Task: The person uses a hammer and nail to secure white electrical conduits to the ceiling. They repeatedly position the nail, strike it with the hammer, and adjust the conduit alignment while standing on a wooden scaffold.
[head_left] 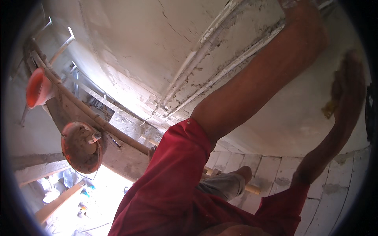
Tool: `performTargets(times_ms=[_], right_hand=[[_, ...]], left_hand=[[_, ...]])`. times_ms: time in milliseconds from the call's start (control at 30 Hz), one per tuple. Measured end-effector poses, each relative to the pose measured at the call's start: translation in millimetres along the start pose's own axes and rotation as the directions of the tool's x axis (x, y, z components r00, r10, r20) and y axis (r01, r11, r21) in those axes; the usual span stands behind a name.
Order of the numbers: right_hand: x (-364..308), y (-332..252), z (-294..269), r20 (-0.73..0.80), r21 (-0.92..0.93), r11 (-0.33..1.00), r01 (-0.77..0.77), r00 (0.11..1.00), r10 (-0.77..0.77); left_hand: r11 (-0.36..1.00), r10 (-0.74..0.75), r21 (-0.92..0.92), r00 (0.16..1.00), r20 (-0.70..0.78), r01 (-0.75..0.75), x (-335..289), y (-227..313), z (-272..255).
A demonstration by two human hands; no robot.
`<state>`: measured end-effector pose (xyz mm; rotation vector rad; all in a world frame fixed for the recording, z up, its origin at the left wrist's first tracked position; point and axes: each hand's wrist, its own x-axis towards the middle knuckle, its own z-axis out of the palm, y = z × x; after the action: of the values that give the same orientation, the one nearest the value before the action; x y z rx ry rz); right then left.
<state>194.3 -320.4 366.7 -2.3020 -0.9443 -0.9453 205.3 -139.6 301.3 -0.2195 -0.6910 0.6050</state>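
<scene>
My left arm (260,84) reaches up and across, bent at the elbow, and a shiny band-like thing (289,3) shows at its wrist. The left hand itself lies beyond the top edge. At the far right, my right hand (351,84) is raised close to the smooth grey plastered surface (271,126), its fingers long and somewhat blurred. A yellowish sponge-like piece (329,108) sticks out beside its palm, held by that hand. How the fingers close round it is partly hidden.
An orange bucket (82,151) with grey mortar and a tool stands on a plank at left; another orange bucket (38,88) is beyond it. A long pole (98,120) runs past them. Pipes (212,39) sit in rough channels overhead. White blockwork (289,171) is at lower right.
</scene>
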Motion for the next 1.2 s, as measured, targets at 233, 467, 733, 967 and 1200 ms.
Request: performTargets(times_ms=[233,467,733,967,1200], right_hand=[[26,64,-64,-0.190,-0.024,0.986,-0.163,0.969,0.156],[4,-25,-15,-0.122,0.169,0.978,-0.126,0.982,0.147],[-40,-99,16,-0.101,0.204,0.865,-0.459,0.869,0.485],[-83,-49,-37,-0.388,0.461,0.752,-0.470,0.656,0.648],[-114,-28,-46,-0.118,0.632,0.696,-0.341,0.845,0.522]], left_hand=[[0.999,-0.034,-0.039,0.998,-0.043,0.033,-6,-7,5],[1.000,-0.014,0.001,0.997,-0.073,0.014,-9,6,0],[0.988,-0.044,0.147,0.995,-0.086,0.057,-10,46,-17],[0.829,-0.398,0.215,0.813,-0.424,0.517,-119,190,-69],[0.138,-0.161,0.966,0.967,-0.196,0.219,-119,175,-60]])
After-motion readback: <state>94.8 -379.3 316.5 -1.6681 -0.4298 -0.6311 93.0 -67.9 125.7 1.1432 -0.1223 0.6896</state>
